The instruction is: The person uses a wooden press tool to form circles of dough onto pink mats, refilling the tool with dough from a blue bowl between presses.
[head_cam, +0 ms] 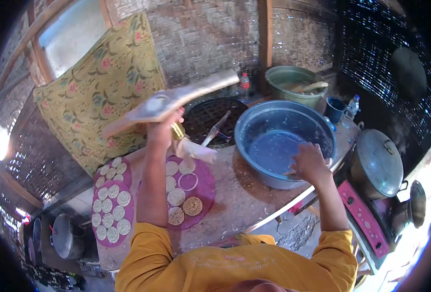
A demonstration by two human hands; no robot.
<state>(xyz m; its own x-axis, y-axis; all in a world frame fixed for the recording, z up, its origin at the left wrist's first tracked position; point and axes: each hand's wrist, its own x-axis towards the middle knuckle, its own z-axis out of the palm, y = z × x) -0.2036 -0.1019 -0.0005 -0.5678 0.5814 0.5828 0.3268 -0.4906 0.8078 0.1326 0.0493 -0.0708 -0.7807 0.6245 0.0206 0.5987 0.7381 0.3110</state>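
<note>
My left hand [162, 127] is raised over the table, gripping a blurred wooden tool [175, 98] with a long arm that reaches up to the right. Just below that hand are a gold-coloured metal cylinder [178, 130] and a pale blurred piece [199, 151]; how they join the tool is unclear. Beneath lies a round purple mat [206, 189] bearing several flat discs of strand-like dough [176, 197], one browner disc [192, 206] and a white ring [188, 181]. My right hand [310, 164] is at the near right rim of a large blue plastic tub [273, 146]; its fingertips are partly hidden.
More dough discs cover two purple mats [111, 239] at left. Behind stand a dark perforated tray [215, 106], a green basin [295, 82], a blue mug [334, 109] and plastic bottles [351, 111]. To the right, a lidded pot [377, 164] sits by a pink-fronted stove [365, 219]. Floral cloth [106, 87] hangs left.
</note>
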